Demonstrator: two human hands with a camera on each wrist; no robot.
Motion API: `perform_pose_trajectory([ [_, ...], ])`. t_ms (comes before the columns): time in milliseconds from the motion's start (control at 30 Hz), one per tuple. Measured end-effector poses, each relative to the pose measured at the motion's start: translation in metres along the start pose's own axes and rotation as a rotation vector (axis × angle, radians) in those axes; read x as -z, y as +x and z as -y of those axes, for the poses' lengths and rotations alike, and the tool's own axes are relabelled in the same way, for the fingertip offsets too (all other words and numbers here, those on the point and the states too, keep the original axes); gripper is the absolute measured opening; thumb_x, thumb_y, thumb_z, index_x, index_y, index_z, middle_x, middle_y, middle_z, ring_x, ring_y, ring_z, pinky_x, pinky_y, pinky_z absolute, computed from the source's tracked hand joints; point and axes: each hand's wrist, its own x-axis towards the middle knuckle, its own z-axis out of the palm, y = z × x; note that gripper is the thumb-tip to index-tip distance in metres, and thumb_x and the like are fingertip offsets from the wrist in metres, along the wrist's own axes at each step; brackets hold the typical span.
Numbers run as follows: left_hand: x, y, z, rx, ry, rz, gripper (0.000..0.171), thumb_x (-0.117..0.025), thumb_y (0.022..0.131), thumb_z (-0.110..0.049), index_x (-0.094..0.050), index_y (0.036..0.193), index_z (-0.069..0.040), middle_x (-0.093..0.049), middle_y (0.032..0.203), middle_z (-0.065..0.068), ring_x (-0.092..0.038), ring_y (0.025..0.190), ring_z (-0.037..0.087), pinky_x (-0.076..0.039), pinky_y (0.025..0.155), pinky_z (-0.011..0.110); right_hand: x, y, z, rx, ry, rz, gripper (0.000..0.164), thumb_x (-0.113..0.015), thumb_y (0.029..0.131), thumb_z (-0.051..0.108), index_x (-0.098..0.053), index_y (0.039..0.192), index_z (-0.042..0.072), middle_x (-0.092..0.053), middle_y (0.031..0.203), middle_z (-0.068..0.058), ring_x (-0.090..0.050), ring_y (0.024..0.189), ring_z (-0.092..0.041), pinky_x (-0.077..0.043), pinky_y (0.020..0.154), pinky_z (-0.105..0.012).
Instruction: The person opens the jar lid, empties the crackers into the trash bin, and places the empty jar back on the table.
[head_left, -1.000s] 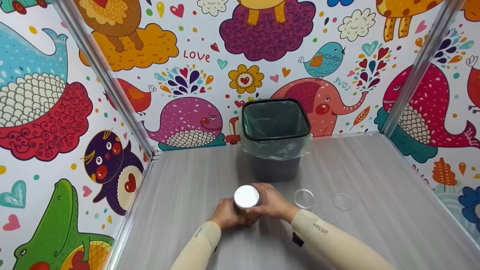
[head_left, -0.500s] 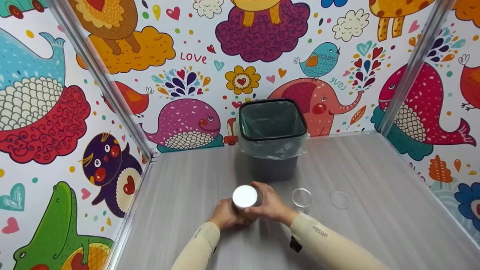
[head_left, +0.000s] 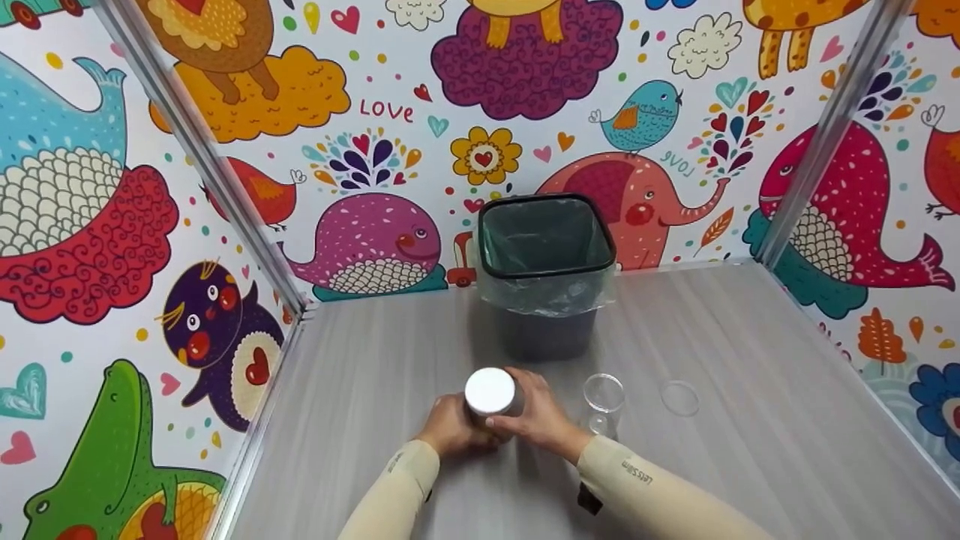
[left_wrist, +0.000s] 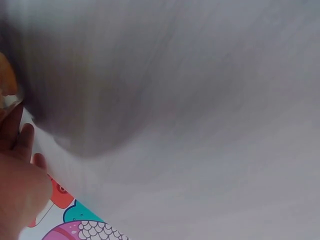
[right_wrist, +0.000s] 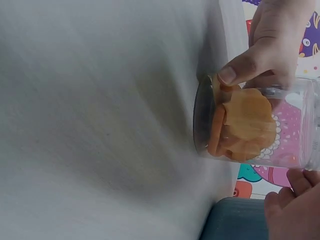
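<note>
A clear jar (right_wrist: 285, 125) with a white lid (head_left: 490, 391) stands upright between both hands, holding several orange-brown pieces (right_wrist: 247, 122) in its lower part. My left hand (head_left: 454, 427) grips the jar low on its left side; its thumb presses the wall near the base in the right wrist view. At the upper right side, close below the lid, my right hand (head_left: 536, 412) curls its fingers and thumb round the jar. The left wrist view catches only part of the left hand (left_wrist: 22, 185) at its edge, with a bit of the orange contents beside it.
A dark bin (head_left: 551, 330) with a clear liner stands behind the jar. Right of the hands is a clear open container (head_left: 602, 424), partly behind the right forearm, and farther right a thin clear ring (head_left: 680, 398). Cartoon-printed walls (head_left: 360, 247) enclose the grey table (head_left: 375, 352).
Both hands keep their hold on the jar, and the lid stays on. The right forearm shifts slightly left, so more of the clear container shows beside it.
</note>
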Motion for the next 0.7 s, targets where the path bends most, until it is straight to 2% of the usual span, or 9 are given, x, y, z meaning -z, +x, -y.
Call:
perform_pose_trajectory([
  [200, -0.001, 0.001, 0.003, -0.017, 0.014, -0.005, 0.082, -0.096, 0.052, -0.042, -0.067, 0.120, -0.006, -0.072, 0.109, 0.001, -0.065, 0.102, 0.016, -0.050, 0.095, 0.040, 0.008, 0.010, -0.002, 0.037, -0.026, 0.057, 0.085, -0.091, 0.068, 0.037, -0.055, 0.133, -0.003, -0.057, 0.130, -0.020, -0.049, 0.124, -0.039, -0.038, 0.104, -0.054],
  [367, -0.002, 0.002, 0.003, -0.028, 0.018, -0.013, 0.078, -0.096, 0.052, -0.041, -0.069, 0.116, -0.006, -0.072, 0.106, 0.000, -0.065, 0.099, 0.016, -0.051, 0.093, 0.040, 0.024, 0.020, 0.001, 0.064, -0.080, 0.195, 0.083, -0.090, 0.070, 0.037, -0.055, 0.134, -0.002, -0.054, 0.135, -0.019, -0.042, 0.131, -0.041, -0.034, 0.108, -0.055],
  [500, -0.002, 0.003, 0.003, -0.027, 0.013, -0.012, 0.081, -0.096, 0.052, -0.042, -0.068, 0.119, -0.006, -0.072, 0.108, 0.000, -0.065, 0.101, 0.016, -0.050, 0.094, 0.041, 0.031, 0.026, 0.003, 0.041, -0.079, 0.284, 0.084, -0.088, 0.074, 0.038, -0.051, 0.138, -0.002, -0.053, 0.138, -0.020, -0.037, 0.135, -0.043, -0.029, 0.110, -0.056],
  [700, -0.002, 0.002, 0.004, -0.024, 0.029, -0.014, 0.084, -0.096, 0.051, -0.041, -0.067, 0.120, -0.005, -0.072, 0.110, 0.002, -0.065, 0.103, 0.017, -0.049, 0.095, 0.042, 0.031, 0.026, 0.002, 0.032, -0.085, 0.295, 0.085, -0.088, 0.074, 0.037, -0.050, 0.141, 0.000, -0.053, 0.139, -0.020, -0.038, 0.135, -0.043, -0.030, 0.110, -0.056],
])
